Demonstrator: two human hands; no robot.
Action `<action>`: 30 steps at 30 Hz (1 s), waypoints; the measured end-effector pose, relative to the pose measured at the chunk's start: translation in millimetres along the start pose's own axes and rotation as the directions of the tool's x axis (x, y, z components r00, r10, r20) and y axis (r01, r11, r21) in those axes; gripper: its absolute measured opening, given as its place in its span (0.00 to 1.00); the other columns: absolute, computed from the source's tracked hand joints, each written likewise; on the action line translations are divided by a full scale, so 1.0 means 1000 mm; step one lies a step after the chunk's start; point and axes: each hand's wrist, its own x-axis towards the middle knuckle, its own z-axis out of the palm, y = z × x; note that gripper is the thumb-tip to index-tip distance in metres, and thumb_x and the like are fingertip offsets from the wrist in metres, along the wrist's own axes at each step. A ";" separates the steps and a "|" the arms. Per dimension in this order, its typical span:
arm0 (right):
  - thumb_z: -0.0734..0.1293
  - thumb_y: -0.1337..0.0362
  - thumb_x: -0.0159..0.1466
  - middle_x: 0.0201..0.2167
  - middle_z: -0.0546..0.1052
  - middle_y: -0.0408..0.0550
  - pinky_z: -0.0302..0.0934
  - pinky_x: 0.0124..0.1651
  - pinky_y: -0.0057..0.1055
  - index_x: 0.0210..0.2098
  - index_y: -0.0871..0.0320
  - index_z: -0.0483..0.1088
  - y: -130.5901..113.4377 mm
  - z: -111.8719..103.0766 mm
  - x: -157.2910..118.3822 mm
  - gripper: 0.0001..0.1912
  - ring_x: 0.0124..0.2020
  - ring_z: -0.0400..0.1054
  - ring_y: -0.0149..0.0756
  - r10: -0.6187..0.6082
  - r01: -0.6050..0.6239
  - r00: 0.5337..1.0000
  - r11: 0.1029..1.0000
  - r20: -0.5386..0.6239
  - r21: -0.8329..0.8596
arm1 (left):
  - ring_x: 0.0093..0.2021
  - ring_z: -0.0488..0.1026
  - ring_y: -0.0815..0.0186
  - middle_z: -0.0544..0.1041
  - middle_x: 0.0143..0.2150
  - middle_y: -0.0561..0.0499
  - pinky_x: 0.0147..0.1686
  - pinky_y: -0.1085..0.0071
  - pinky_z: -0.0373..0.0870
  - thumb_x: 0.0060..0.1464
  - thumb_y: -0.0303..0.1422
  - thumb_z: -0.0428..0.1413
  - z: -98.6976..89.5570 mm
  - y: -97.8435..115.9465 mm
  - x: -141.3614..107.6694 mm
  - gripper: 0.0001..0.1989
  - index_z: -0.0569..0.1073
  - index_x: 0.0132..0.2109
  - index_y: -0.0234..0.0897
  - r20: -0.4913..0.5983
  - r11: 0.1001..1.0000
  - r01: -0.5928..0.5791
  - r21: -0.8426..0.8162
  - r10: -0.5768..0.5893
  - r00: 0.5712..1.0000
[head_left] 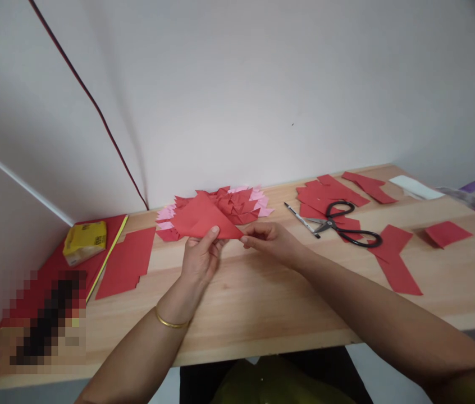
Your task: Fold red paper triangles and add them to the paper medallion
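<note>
A folded sheet of red paper (204,216), roughly a triangle, is held up over the table between both hands. My left hand (202,257), with a gold bangle at the wrist, grips its lower edge, thumb on top and fingers beneath. My right hand (271,241) pinches the paper's right corner between thumb and fingertips. Just behind the sheet lies a cluster of folded red and pink paper pieces (243,203) with pointed tips, partly hidden by it. To the right are black-handled scissors (330,224), their blades partly open, and a pen (301,219).
Red paper scraps (397,261) lie on the right of the wooden table (254,314), near a white strip (416,187). At left are red sheets (130,261), a yellow packet (86,241) and a pixelated dark object (52,320). A cable (98,109) hangs along the wall.
</note>
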 end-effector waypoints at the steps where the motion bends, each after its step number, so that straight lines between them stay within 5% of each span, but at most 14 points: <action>1: 0.67 0.57 0.58 0.29 0.76 0.45 0.61 0.33 0.28 0.36 0.59 0.74 -0.001 0.000 0.000 0.12 0.29 0.68 0.30 -0.036 0.035 0.999 0.999 -0.014 -0.036 | 0.37 0.77 0.65 0.80 0.37 0.49 0.42 0.65 0.75 0.40 0.29 0.67 0.000 -0.001 -0.001 0.14 0.76 0.38 0.35 0.005 1.000 0.008 0.002 -0.008 1.000; 7: 0.64 0.58 0.61 0.29 0.74 0.45 0.59 0.33 0.27 0.36 0.59 0.70 -0.004 0.008 -0.003 0.10 0.30 0.65 0.30 -0.173 0.152 0.971 0.979 -0.166 -0.134 | 0.37 0.77 0.64 0.80 0.36 0.48 0.39 0.67 0.74 0.39 0.30 0.67 0.001 -0.013 -0.007 0.14 0.77 0.37 0.35 0.051 0.998 0.055 0.043 -0.057 0.997; 13: 0.60 0.60 0.65 0.24 0.69 0.42 0.55 0.30 0.26 0.29 0.58 0.66 0.001 0.012 -0.004 0.11 0.26 0.60 0.29 -0.285 0.239 0.942 0.941 -0.176 -0.241 | 0.34 0.76 0.66 0.80 0.35 0.49 0.32 0.73 0.73 0.39 0.30 0.67 0.002 -0.019 -0.010 0.14 0.76 0.36 0.35 0.050 0.995 0.050 0.085 -0.054 0.997; 30: 0.57 0.59 0.67 0.23 0.66 0.42 0.53 0.30 0.27 0.28 0.57 0.62 0.007 0.014 -0.002 0.13 0.26 0.59 0.30 -0.290 0.231 0.939 0.930 -0.185 -0.286 | 0.36 0.75 0.64 0.80 0.36 0.48 0.32 0.71 0.72 0.40 0.30 0.67 0.002 -0.023 -0.009 0.14 0.77 0.38 0.34 0.057 0.992 0.067 0.104 -0.073 0.996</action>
